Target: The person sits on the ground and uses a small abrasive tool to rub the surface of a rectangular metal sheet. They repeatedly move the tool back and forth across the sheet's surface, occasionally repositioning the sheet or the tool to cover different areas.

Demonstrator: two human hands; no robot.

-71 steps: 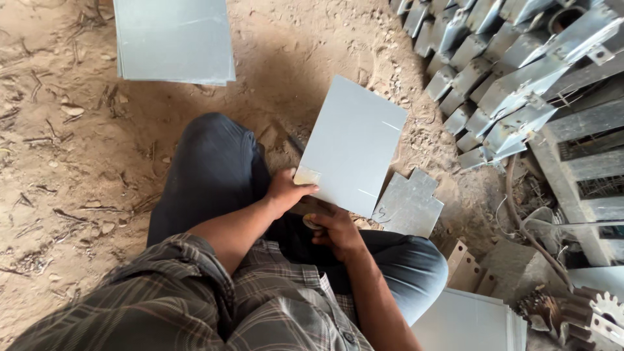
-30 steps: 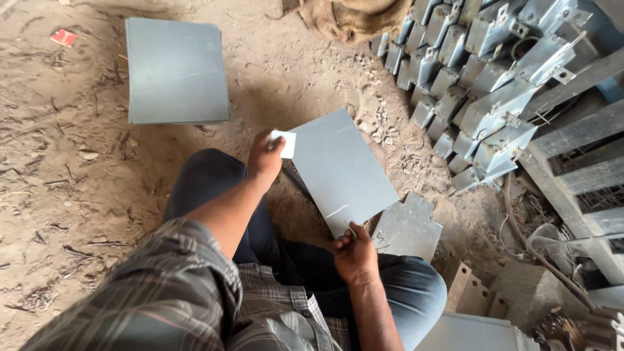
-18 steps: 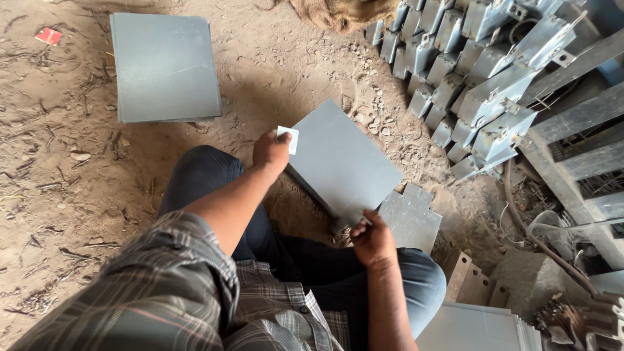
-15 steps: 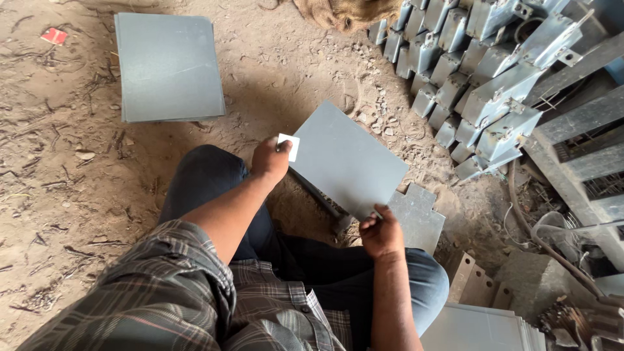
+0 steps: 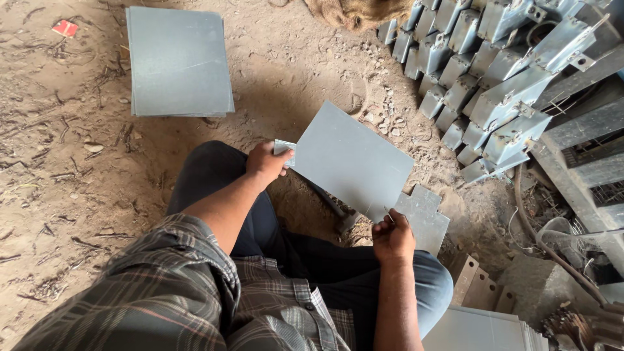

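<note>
The grey sheet (image 5: 351, 162) hangs tilted over the lap, each hand pinching an opposite corner — left hand (image 5: 265, 162) at its upper edge, right hand (image 5: 392, 237) at the lower corner — which likely keeps it steady and clear of the ground.

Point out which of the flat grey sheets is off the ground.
The grey sheet between left hand and right hand; the stack lies on the dirt.

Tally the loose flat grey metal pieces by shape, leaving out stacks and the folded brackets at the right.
Plain sheet held by left hand and right hand: 1
Notched plate on the ground: 1
Total: 2
</note>
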